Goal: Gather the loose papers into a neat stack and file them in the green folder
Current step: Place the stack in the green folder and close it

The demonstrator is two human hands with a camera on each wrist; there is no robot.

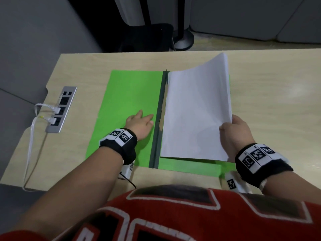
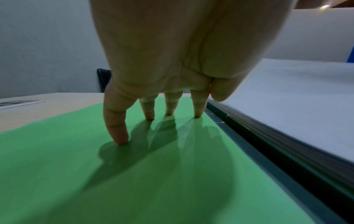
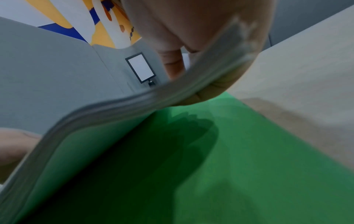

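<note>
The green folder (image 1: pixel 128 101) lies spread out flat on the desk, its dark spine strip (image 1: pixel 159 119) running down the middle. A stack of white papers (image 1: pixel 196 115) covers the folder's right half, left edge against the spine. My right hand (image 1: pixel 234 129) pinches the stack's right edge near the front corner and holds that edge lifted, so the sheets curve up off the green cover (image 3: pixel 249 151). My left hand (image 1: pixel 140 123) presses straight fingertips (image 2: pixel 118 139) on the folder's left cover, just beside the spine (image 2: pixel 249 151). The paper stack (image 2: pixel 287 94) lies to the right of them.
A metal power socket strip (image 1: pixel 61 108) with white cables plugged in is set into the desk (image 1: pixel 269 87) at the left edge. Grey partitions stand behind and to the left. A black chair and a round stand base (image 1: pixel 184 40) are beyond the far edge.
</note>
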